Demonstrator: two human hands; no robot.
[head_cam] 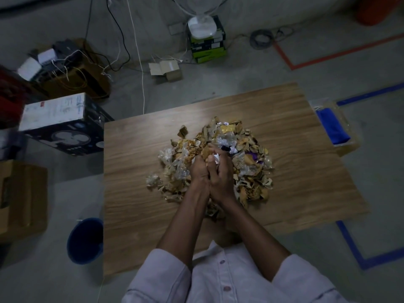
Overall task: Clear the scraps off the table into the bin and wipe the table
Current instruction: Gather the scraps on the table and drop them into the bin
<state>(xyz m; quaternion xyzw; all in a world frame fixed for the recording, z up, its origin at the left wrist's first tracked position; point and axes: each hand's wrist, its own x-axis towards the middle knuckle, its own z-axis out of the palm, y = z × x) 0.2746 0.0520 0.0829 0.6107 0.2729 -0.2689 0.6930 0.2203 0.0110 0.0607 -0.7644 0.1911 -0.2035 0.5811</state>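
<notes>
Head view, heap of torn brown cardboard and clear plastic scraps [247, 154] on wood-grain table [295, 119], gripped by left hand [197, 170] and right hand [220, 173] (fingers curled in), round blue bin [85, 240] alongside.

Setting is reading as a lab or test bay. Bare concrete floor [240, 68] is carrying orange tape [341, 55] and blue tape [350, 243] lines; cables [143, 84] are trailing toward stacked electronics [54, 60]; cardboard boxes [166, 69] are sitting about.

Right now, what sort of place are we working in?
Likely a workshop or storeroom: bare grey concrete floor marked with blue tape lines, loose black and white cables, brown cardboard boxes.
</notes>
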